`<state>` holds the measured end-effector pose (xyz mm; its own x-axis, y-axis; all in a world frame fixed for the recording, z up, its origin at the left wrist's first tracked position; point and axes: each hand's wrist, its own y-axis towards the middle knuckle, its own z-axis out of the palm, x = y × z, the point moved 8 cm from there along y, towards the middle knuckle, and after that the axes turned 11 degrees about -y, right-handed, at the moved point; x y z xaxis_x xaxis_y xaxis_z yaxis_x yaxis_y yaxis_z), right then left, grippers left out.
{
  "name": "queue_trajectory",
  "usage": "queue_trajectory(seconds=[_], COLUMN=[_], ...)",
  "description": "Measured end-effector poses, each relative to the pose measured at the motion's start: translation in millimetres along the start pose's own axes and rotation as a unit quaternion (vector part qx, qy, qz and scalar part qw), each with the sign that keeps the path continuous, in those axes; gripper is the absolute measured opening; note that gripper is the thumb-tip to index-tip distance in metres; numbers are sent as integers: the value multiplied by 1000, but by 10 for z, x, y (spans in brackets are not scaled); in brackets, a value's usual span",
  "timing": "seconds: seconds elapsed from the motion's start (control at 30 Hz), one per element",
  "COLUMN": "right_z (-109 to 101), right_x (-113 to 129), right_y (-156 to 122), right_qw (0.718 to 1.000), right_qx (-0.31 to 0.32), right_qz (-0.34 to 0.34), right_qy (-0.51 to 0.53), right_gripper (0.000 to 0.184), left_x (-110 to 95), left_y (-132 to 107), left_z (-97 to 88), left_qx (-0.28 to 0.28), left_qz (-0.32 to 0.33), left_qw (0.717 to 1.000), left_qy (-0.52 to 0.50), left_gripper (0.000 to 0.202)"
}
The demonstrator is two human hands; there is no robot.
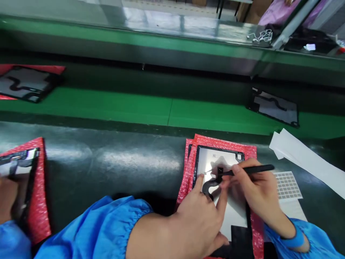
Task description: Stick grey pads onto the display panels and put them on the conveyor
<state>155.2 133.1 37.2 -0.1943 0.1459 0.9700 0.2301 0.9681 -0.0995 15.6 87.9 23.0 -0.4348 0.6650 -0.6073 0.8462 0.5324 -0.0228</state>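
The left hand (196, 219), its grip spread wide and holding nothing, rests a fingertip on a flat silver panel with a black frame (234, 212). The right hand (260, 194) has its grip closed around a slim black pointed tool (260, 168), which reaches over the panel by a curved black ribbon cable (208, 186); whether the tip touches is hard to tell. The panel lies on red bubble wrap (250, 150), whose top comes close to the far edge of the dark, glossy worktop (107, 180). Right of it lie a white gridded sheet (288, 184) and, by the far edge, long white paper strips (309, 156). At left, a co-worker's hand (7, 198) is at another panel. Beyond the far edge, a green strip (129, 108) carries two similar panels, left and right; farther back lie white earphones (263, 36).
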Motion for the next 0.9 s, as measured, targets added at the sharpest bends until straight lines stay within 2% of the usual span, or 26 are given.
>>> queue_trajectory(seconds=[0.1,0.17,0.33,0.53,0.7,0.9], right_z=[329,408,385,391,372,394], right_x=[-68,-130,-191,-114,-72,-96], right_y=[82,90,67,96,90,77], right_qw=[999,999,998,996,995,995], right_qx=[34,42,43,43,26,42], right_qz=[18,31,44,22,15,14], right_qy=[1,-7,-28,-70,-96,-89], right_gripper=[30,31,27,28,30,27], left_x=[80,92,91,135,142,88], left_y=[-36,-72,-158,-201,-199,-159], left_z=[15,23,116,213,226,138], left_qx=[-13,-22,-43,-66,-68,-50], left_qz=[-17,-31,-69,-90,-82,-47], left_qw=[999,998,992,987,989,994], left_qy=[-24,-45,-93,-111,-107,-88], left_gripper=[46,40,40,47,55,43])
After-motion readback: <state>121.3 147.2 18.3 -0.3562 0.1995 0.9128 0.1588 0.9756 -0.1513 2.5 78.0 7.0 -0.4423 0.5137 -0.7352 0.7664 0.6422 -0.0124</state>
